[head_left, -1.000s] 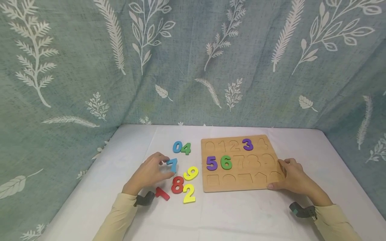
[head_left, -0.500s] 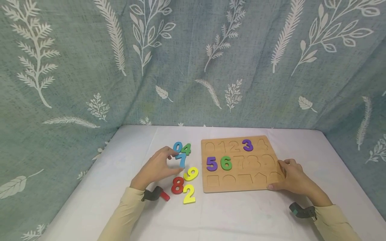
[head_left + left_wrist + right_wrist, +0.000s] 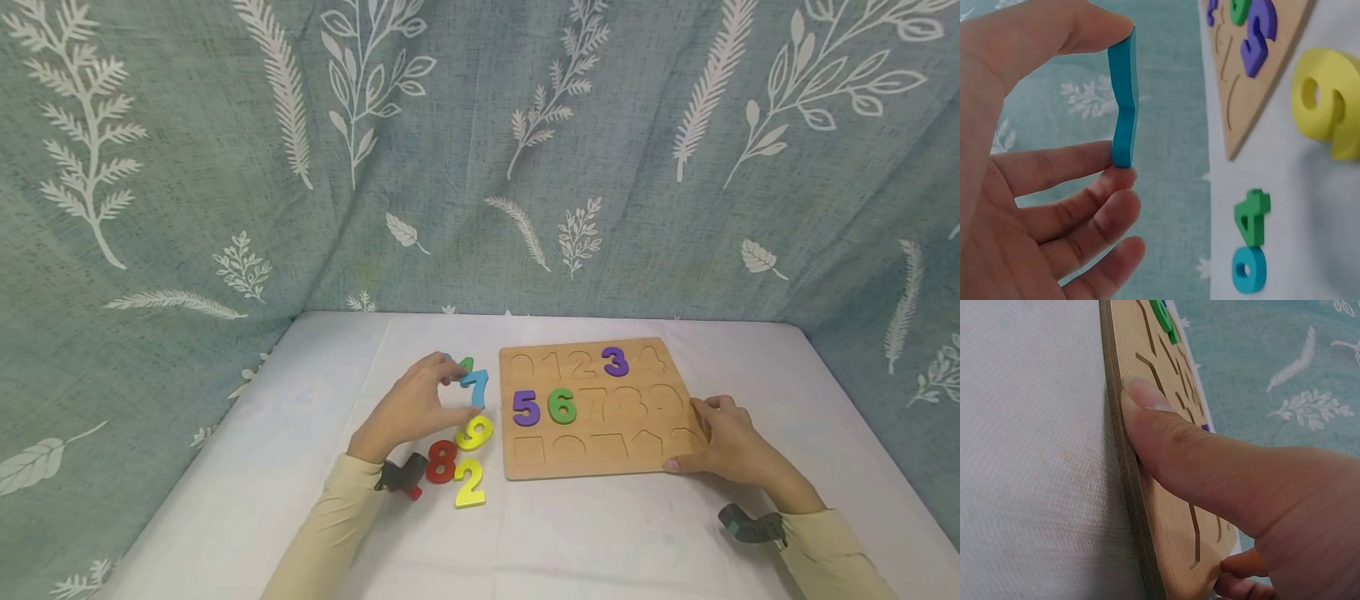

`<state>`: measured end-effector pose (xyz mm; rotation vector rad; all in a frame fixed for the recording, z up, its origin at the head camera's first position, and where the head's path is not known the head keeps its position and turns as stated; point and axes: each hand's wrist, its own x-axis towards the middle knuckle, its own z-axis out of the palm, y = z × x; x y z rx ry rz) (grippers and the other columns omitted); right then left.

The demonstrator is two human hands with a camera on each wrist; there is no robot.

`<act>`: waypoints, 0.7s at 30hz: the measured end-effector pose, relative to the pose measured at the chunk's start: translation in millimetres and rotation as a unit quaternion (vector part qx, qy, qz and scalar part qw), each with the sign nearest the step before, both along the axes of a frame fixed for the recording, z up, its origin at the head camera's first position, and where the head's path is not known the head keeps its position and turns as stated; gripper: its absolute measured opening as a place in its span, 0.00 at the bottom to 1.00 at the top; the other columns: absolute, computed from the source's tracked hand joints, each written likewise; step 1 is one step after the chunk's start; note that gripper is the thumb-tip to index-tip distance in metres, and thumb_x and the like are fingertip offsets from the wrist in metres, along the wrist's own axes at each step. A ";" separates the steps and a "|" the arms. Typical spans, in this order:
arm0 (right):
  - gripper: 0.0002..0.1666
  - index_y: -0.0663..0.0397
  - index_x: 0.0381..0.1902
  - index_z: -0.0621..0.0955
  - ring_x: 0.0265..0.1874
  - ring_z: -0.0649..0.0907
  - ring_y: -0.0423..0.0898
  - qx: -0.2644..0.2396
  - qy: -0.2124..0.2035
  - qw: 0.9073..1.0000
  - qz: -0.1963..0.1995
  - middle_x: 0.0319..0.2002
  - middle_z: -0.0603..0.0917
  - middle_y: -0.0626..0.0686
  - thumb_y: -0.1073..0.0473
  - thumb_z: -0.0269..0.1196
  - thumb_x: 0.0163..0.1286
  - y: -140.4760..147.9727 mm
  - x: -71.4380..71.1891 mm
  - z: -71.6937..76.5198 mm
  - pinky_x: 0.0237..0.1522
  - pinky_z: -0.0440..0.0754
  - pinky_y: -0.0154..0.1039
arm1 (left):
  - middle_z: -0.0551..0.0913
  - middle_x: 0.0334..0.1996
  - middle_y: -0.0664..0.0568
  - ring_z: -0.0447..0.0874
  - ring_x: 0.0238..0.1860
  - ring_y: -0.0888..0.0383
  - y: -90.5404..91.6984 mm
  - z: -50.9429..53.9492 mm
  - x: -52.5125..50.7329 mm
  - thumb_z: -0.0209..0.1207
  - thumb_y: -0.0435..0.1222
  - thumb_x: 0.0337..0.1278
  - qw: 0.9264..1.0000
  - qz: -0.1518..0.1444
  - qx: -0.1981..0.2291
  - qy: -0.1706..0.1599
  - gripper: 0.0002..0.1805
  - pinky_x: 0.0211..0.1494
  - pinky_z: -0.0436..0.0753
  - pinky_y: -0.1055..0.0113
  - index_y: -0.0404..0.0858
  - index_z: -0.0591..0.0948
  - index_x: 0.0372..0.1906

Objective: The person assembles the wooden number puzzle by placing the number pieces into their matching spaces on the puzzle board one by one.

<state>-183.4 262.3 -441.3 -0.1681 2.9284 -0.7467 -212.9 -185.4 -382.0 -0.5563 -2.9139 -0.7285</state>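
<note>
In my left hand [image 3: 416, 406] I pinch the blue number 7 [image 3: 479, 390], just left of the wooden number board [image 3: 592, 461], whose near right corner my right hand [image 3: 733, 448] grips.

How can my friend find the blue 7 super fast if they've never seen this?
On the white table, find the wooden board. Just left of it is the left hand, pinching the blue 7. It is the only number held in a hand; the other blue one, the 0, lies on the table.
</note>
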 end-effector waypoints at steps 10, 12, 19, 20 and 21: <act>0.78 0.84 0.72 0.61 0.59 0.69 0.75 -0.005 -0.003 1.000 0.002 0.63 0.64 0.81 0.33 0.83 0.42 0.3 1.0 0.6 0.59 0.74 0.75 | 0.83 0.51 0.51 0.80 0.49 0.55 20.2 3.0 -2.8 0.74 0.55 0.50 1.000 -0.019 0.015 0.015 0.32 0.49 0.84 0.59 0.42 0.85 0.57; 0.77 0.84 0.72 0.61 0.59 0.69 0.75 -0.004 -0.002 1.000 0.003 0.63 0.64 0.81 0.33 0.83 0.42 0.6 1.1 0.4 0.59 0.74 0.75 | 0.83 0.50 0.51 0.80 0.49 0.55 24.7 4.1 -3.1 0.74 0.54 0.50 0.999 -0.022 0.019 0.018 0.31 0.49 0.84 0.59 0.42 0.85 0.57; 0.78 0.83 0.72 0.61 0.59 0.69 0.75 0.002 0.000 1.000 0.001 0.64 0.64 0.81 0.32 0.82 0.42 1.2 -0.3 -0.8 0.59 0.74 0.74 | 0.82 0.49 0.52 0.79 0.47 0.53 37.3 6.1 -6.5 0.76 0.50 0.50 0.997 -0.049 0.031 0.043 0.30 0.46 0.81 0.62 0.41 0.86 0.56; 0.78 0.83 0.72 0.61 0.59 0.69 0.75 0.002 0.001 1.000 0.002 0.64 0.64 0.81 0.32 0.82 0.42 1.4 -0.4 -1.0 0.59 0.74 0.74 | 0.82 0.49 0.51 0.79 0.47 0.53 38.9 6.3 -6.9 0.76 0.50 0.50 0.997 -0.052 0.032 0.045 0.30 0.46 0.80 0.62 0.40 0.86 0.57; 0.78 0.83 0.72 0.61 0.59 0.69 0.75 0.002 0.002 1.000 0.002 0.63 0.64 0.81 0.32 0.82 0.42 1.5 -0.6 -1.2 0.59 0.74 0.74 | 0.82 0.50 0.50 0.79 0.48 0.53 40.5 6.9 -6.9 0.76 0.50 0.50 0.997 -0.055 0.033 0.046 0.30 0.45 0.80 0.63 0.40 0.86 0.57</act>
